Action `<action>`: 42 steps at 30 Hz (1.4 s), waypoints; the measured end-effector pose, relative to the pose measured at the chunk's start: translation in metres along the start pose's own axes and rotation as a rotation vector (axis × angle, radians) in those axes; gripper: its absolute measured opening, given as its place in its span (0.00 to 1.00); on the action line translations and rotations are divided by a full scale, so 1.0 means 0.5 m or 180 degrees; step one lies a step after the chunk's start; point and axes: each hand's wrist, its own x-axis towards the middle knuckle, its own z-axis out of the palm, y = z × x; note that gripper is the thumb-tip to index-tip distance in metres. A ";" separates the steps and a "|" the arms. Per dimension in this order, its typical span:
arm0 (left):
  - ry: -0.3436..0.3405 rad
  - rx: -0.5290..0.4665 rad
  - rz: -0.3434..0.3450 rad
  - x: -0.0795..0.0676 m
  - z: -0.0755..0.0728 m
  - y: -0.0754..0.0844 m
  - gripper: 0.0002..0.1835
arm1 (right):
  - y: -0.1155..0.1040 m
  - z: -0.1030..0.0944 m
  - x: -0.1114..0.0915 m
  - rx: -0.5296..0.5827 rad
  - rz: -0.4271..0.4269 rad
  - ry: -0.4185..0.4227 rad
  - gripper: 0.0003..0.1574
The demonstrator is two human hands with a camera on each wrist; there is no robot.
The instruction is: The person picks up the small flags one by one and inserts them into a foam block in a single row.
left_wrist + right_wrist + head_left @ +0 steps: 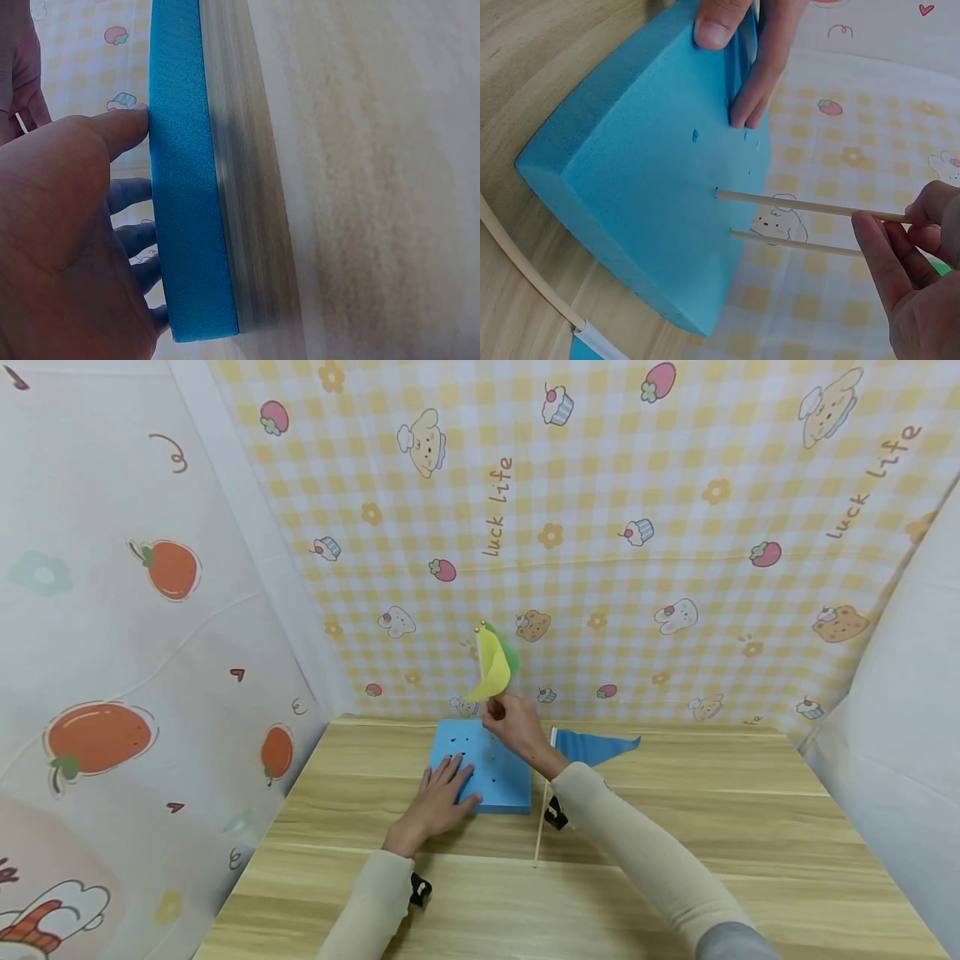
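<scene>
A blue foam block [510,789] with several small holes lies on the table. My left hand [441,797] rests flat on its top, fingers spread; the left wrist view shows the thumb and fingertips against the foam [187,187]. Above the block's far right part, my right hand [517,727] pinches a thin wooden stick [802,204], whose lower end meets a hole. Beside it a second stick [795,242] stands in the foam. A yellow flag [492,672] rises above the right hand, with a green flag [512,652] partly hidden behind it.
A blue pennant [592,746] on a wooden stick [540,835] lies right of the block, partly under the right forearm. The wood-grain table [675,827] meets a yellow checked cloth [600,585] at the back. White cloths hang on both sides.
</scene>
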 end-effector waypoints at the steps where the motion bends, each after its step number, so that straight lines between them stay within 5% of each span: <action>1: -0.0004 -0.0003 -0.0004 -0.001 0.000 0.000 0.35 | 0.001 0.001 -0.001 0.0009 -0.0016 0.0009 0.09; 29: -0.0010 0.0025 0.0001 0.001 -0.001 0.003 0.35 | 0.026 0.018 -0.021 -0.0040 0.0052 -0.0148 0.05; 42: 0.0017 0.0010 0.0007 0.000 -0.001 0.006 0.35 | 0.046 -0.014 -0.046 -0.0126 0.0122 -0.0296 0.03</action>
